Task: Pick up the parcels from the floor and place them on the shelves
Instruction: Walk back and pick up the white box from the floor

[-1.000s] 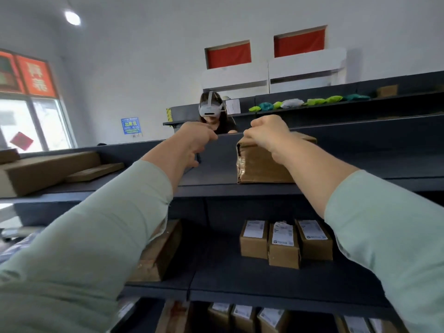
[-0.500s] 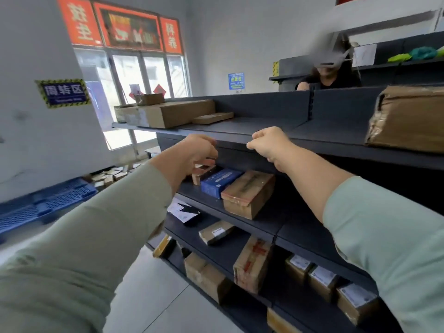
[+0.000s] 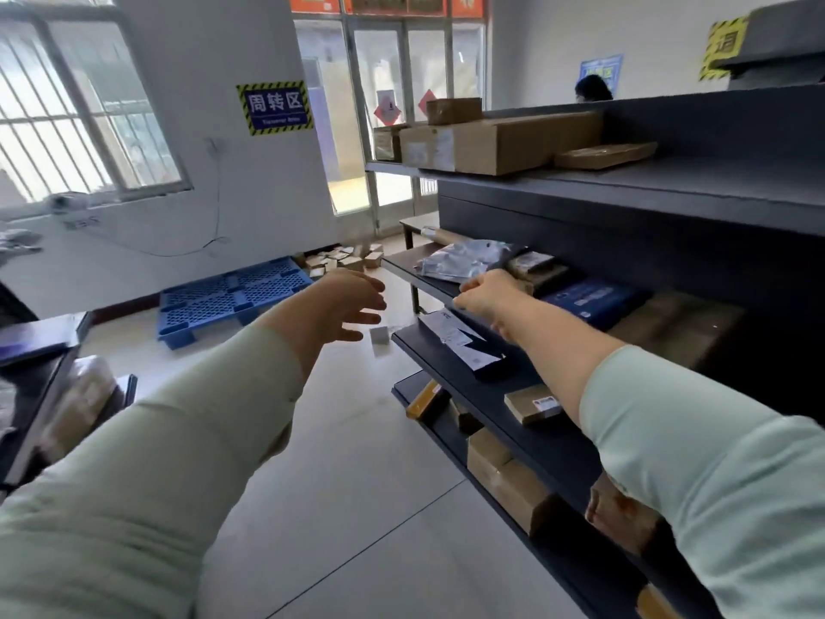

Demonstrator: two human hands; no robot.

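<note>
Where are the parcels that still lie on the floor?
The small floor parcels lie far ahead, centre of the head view, beside the blue pallet and below the glass door.

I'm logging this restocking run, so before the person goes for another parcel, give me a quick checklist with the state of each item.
1. Left hand empty, fingers spread: ok.
2. Right hand empty: ok, loosely curled, nothing seen in it.
3. Small brown cardboard parcels left on the floor by the blue plastic pallet: ok.
4. Pale tiled floor clear toward them: ok.
5. Free room on the dark grey metal top shelf: ok.
</note>
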